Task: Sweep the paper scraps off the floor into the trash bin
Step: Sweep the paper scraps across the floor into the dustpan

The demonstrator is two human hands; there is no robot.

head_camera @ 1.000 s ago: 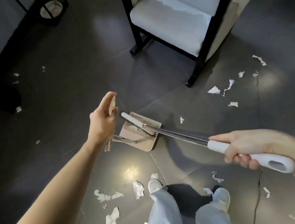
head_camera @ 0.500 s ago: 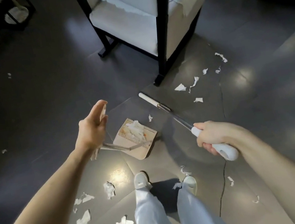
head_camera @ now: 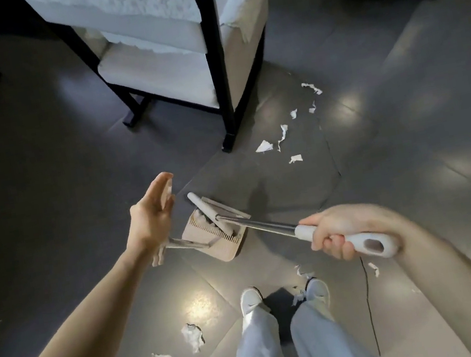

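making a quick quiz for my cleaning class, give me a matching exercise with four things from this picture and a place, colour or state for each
Things:
1. broom
2. dustpan
3. armchair
4. paper scraps

Places, colours or states:
A. white, scattered over the grey floor
B. white cushions in a black frame, at the top of the view
C. white grip held in the right hand
D. beige, beneath the broom head

Pairs: 1-C, 2-D, 3-B, 4-A
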